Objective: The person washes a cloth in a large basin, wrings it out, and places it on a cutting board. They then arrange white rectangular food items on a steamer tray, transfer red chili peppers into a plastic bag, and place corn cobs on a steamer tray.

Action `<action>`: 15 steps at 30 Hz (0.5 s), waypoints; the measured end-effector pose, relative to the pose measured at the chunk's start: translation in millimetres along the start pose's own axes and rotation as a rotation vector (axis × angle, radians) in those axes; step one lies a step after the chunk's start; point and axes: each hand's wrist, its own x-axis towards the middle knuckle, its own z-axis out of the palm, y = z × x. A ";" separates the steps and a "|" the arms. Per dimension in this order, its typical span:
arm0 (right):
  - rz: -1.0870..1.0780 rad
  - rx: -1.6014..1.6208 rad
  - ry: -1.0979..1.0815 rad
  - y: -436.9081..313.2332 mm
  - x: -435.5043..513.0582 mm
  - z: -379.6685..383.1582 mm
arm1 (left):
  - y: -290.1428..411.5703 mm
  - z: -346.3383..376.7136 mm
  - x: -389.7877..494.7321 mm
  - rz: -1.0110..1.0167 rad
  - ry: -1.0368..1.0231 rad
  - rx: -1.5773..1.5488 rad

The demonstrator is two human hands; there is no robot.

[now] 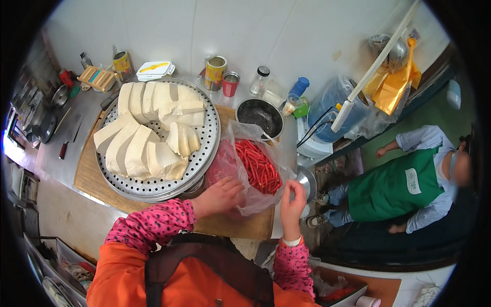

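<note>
A clear plastic bag (249, 209) of red chili peppers (259, 167) lies opened on the wooden board (226, 226). My left hand (220, 195) is at its near left side, fingers bent over the plastic, with the thumb partly hidden. At the right rim, my right hand (293, 201) pinches the plastic between thumb and fingers. Reddish contents (220, 165) show through the film on the bag's left. Left of it, a round perforated metal tray (147, 187) carries thick pale slabs (132, 149), possibly dough or tofu, arranged in a ring.
A black perforated bowl (259, 115) stands behind the bag. Cans, a red cup (231, 84) and a glass jar (259, 80) line the wall. A knife (71, 140) lies far left. A person in a green apron (391, 184) stands at right, near a metal bowl (307, 183).
</note>
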 end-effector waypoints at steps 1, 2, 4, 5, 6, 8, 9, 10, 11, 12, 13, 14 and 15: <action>-0.033 -0.027 -0.017 5.3 14.2 2.8 | 3.5 12.3 -2.0 0.052 -0.028 0.076; -0.068 -0.053 -0.037 15.4 28.8 8.5 | 7.8 21.9 -5.2 0.026 -0.054 0.093; -0.080 -0.059 -0.087 45.8 59.2 25.4 | 17.0 34.4 -11.2 -0.029 -0.070 0.067; -0.053 -0.044 -0.116 66.6 74.6 35.7 | 21.7 38.7 -12.8 -0.051 -0.079 0.051; 0.006 -0.063 -0.144 85.2 92.1 46.9 | 29.9 37.1 -12.1 -0.102 -0.078 -0.045; 0.110 -0.188 -0.274 141.8 132.7 66.4 | 41.4 44.2 -5.1 -0.149 -0.187 -0.074; 0.158 -0.292 -0.375 168.5 149.3 72.6 | 45.5 48.6 -2.8 -0.165 -0.240 -0.090; 0.354 -0.172 -0.464 167.0 158.9 83.7 | 47.8 56.2 -8.6 -0.199 -0.267 -0.103; 0.550 -0.054 -0.549 165.2 165.9 92.8 | 48.7 67.1 -16.2 -0.230 -0.292 -0.116; 0.747 0.066 -0.634 161.7 168.9 101.3 | 47.0 73.1 -22.9 -0.263 -0.317 -0.130; 0.766 0.199 -0.656 151.2 165.5 107.9 | 48.0 65.0 -27.8 -0.277 -0.305 -0.179; 0.785 0.332 -0.675 140.0 161.4 114.3 | 50.9 52.2 -36.7 -0.291 -0.292 -0.228; 0.804 0.461 -0.686 125.5 158.7 111.2 | 54.0 39.7 -46.2 -0.299 -0.276 -0.281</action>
